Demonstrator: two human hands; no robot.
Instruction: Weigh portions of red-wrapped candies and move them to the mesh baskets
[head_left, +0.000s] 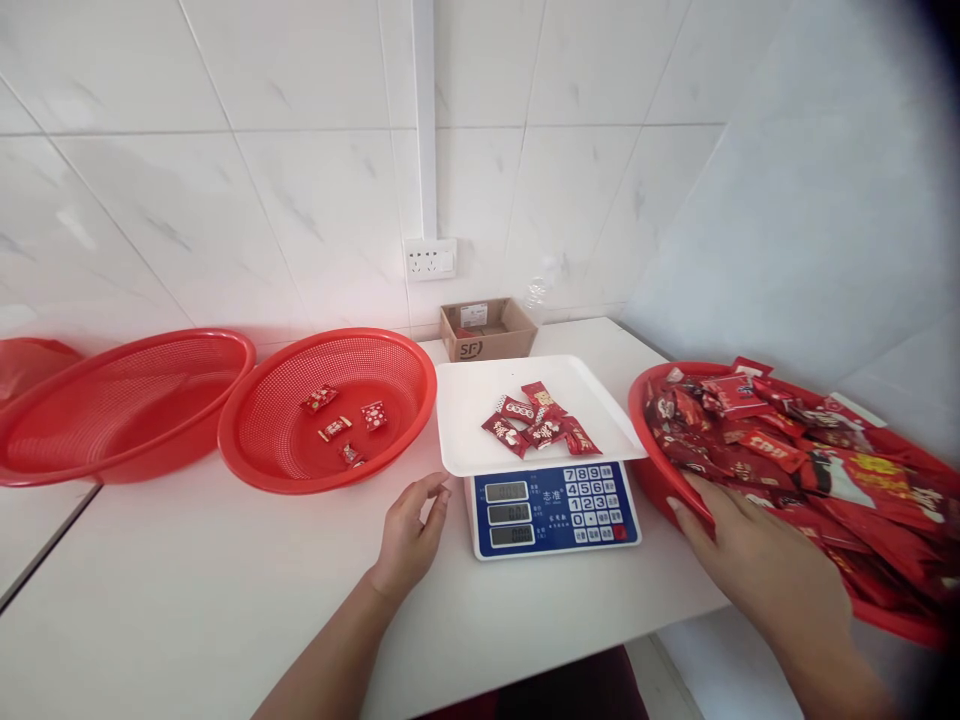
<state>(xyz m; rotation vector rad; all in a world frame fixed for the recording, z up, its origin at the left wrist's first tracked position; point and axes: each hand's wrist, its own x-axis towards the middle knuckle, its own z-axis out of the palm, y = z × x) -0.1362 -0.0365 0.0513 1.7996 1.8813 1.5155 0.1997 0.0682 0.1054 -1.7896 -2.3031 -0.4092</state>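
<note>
My left hand (411, 535) rests on the white table (225, 600) beside the digital price scale (551, 510), its fingers loosely curled around nothing. On the scale's white tray (469, 425) lies a small pile of red wrapped candies (538, 422). Several similar candies (335, 425) lie in the red mesh basket (274, 420) left of the scale. My right hand (757, 560) lies over the rim of a red basin (651, 440), touching a heap of red candy packets (787, 455). Its fingertips are hidden by nothing, and it holds nothing I can see.
A second red mesh basket (127, 400) stands at the far left, with a red bag (30, 365) behind it. A cardboard box (487, 330) sits against the tiled wall, below a white wall socket (430, 259). The table's right edge drops away beneath my right arm.
</note>
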